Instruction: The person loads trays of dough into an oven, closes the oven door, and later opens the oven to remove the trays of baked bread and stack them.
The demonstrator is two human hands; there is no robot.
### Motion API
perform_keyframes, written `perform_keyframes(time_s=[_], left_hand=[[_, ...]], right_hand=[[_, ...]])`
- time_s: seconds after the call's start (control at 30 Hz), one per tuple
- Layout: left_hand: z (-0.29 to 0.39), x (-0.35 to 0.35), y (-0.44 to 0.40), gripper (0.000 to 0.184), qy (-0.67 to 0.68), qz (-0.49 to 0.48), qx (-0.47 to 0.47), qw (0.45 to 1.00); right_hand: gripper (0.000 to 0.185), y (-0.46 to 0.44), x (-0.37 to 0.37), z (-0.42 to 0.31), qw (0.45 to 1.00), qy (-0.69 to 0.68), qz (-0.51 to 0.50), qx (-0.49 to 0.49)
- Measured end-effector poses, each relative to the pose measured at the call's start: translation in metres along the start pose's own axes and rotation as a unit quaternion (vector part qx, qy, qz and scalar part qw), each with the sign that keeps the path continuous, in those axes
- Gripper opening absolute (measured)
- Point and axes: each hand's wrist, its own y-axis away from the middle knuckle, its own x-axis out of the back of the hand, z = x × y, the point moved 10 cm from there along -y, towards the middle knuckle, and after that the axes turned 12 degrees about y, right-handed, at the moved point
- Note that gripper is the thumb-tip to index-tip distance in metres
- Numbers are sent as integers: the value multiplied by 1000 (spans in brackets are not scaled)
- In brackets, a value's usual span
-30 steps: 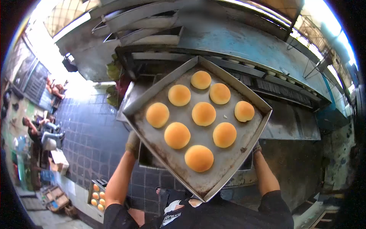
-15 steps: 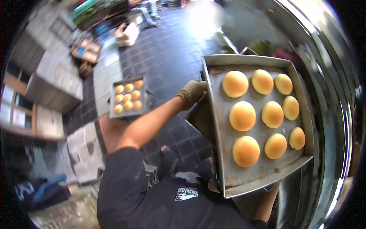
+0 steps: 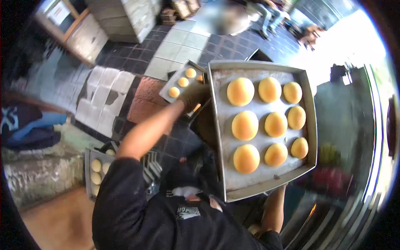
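A metal baking tray (image 3: 231, 193) with golden, round-topped buns (image 3: 245, 125) in rows of three is held up in front of me. My left hand (image 3: 195, 93), in a dark knitted glove, grips the tray's left side; its fingertips are hidden behind the rim. From below, my right forearm (image 3: 273, 210) reaches the tray's near right edge, and the tray hides the fingers of my right hand. Behind my left hand, a second tray (image 3: 166, 92) of browned buns sits lower down, partly covered by the hand and held tray.
Paler dough balls (image 3: 96, 178) lie in a tray (image 3: 88, 171) at my left elbow. Glass and metal panels (image 3: 350, 108) stand close on the right. A person (image 3: 266, 16) sits in the background. Dark tiles (image 3: 137, 56) cover the floor, and a brick-coloured slab (image 3: 146, 100) lies left.
My view has swung round, so the room has shifted rightward and the tray of pale dough balls has come into sight. The held tray sits slightly further left in view, still carrying its buns.
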Motion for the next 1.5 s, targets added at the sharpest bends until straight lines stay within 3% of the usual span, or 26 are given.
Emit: perform_keyframes(time_s=[0.07, 0.1, 0.13, 0.2, 0.27, 0.33, 0.37, 0.4, 0.53, 0.57, 0.63, 0.77, 0.87, 0.9, 0.97, 1.0, 1.07, 1.13, 1.17, 1.27, 1.3, 1.37, 1.5], left_hand=[[-38, 43, 28, 20, 28, 44, 2, 999], [-67, 47, 37, 25, 149, 67, 119, 979], [-94, 51, 52, 30, 265, 117, 226, 930], [-172, 22, 80, 28, 484, 233, 289, 792], [-297, -35, 81, 34, 737, 239, 178, 607], [-354, -49, 93, 45, 681, 262, 158, 665], [-377, -48, 106, 49, 506, 334, 222, 763], [-419, -76, 119, 53, 692, 343, 202, 602], [-509, -90, 133, 35, 656, 406, 238, 590], [-527, -82, 135, 44, 595, 393, 217, 666], [-565, -73, 136, 54, 529, 381, 199, 732], [-607, -41, 120, 51, 362, 325, 274, 830], [-637, -56, 117, 48, 496, 328, 335, 731], [-648, -66, 127, 40, 598, 389, 339, 613], [-673, -91, 142, 34, 683, 438, 335, 479], [-684, -91, 147, 36, 618, 416, 324, 584], [-675, -66, 139, 37, 544, 385, 308, 679], [-665, -49, 126, 42, 350, 283, 357, 818], [-669, -51, 126, 42, 351, 279, 354, 821], [-676, -79, 133, 51, 97, 193, 295, 931], [-679, -98, 139, 53, -15, 164, 268, 949], [-699, -108, 162, 51, 233, 205, 362, 879], [-726, -131, 186, 46, 226, 250, 325, 884]], right_hand=[[58, -61, -65, -33, 998, 46, -42, -8], [58, -99, -99, -51, 995, 72, -67, -8], [58, -139, -132, -62, 991, 99, -91, -12], [58, -211, -200, -79, 980, 147, -129, -21], [58, -288, -268, -98, 970, 189, -152, -26], [58, -351, -327, -105, 958, 230, -168, -26], [58, -379, -353, -103, 953, 247, -174, -28], [58, -406, -378, -100, 948, 260, -178, -27], [58, -488, -462, -78, 931, 311, -190, -27], [58, -505, -484, -72, 928, 319, -191, -25], [58, -534, -523, -58, 922, 334, -193, -27], [58, -572, -573, -37, 912, 361, -190, -25], [58, -585, -582, -29, 909, 373, -181, -31], [58, -589, -584, -27, 909, 376, -177, -33], [57, -592, -586, -27, 907, 383, -169, -37], [57, -593, -585, -27, 904, 391, -170, -37], [57, -592, -580, -27, 905, 391, -161, -41], [57, -594, -578, -27, 905, 393, -155, -42], [57, -594, -575, -28, 905, 394, -153, -42], [57, -593, -563, -33, 909, 390, -140, -39], [57, -595, -560, -34, 909, 391, -139, -37], [57, -599, -553, -33, 907, 397, -138, -31], [57, -619, -534, -32, 894, 425, -143, 3]])
